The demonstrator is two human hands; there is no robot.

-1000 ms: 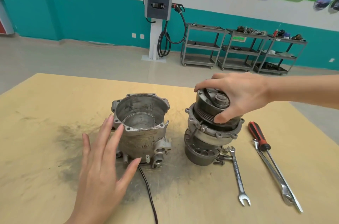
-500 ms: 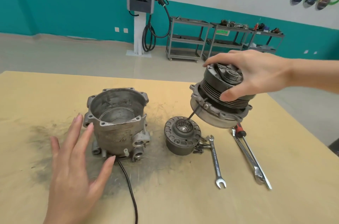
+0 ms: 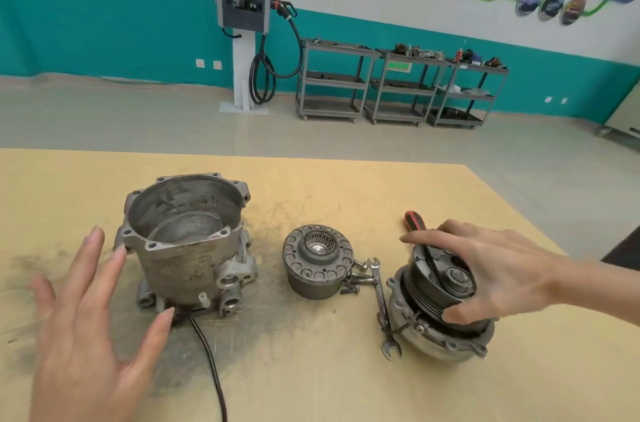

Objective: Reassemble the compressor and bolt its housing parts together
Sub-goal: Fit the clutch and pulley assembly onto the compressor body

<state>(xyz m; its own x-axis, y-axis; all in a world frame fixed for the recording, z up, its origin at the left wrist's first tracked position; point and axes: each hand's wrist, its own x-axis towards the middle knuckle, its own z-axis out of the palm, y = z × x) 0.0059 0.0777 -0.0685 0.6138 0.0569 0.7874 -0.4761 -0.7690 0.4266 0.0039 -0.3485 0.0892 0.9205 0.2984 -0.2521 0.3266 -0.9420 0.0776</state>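
My right hand (image 3: 498, 276) covers the far side of the pulley unit (image 3: 440, 317), which hides most of the screwdriver (image 3: 414, 220) and part of a wrench (image 3: 382, 304). The cable (image 3: 211, 362) and my left hand (image 3: 86, 335) run off the bottom edge.

I see both hands bare, no gloves | left hand (image 3: 86, 345): no ring, no watch, nails short and unpainted | right hand (image 3: 498, 276): no ring, wrist and forearm uncovered up to the frame edge, no sleeve showing | no bracelet or strap on either wrist that I can see
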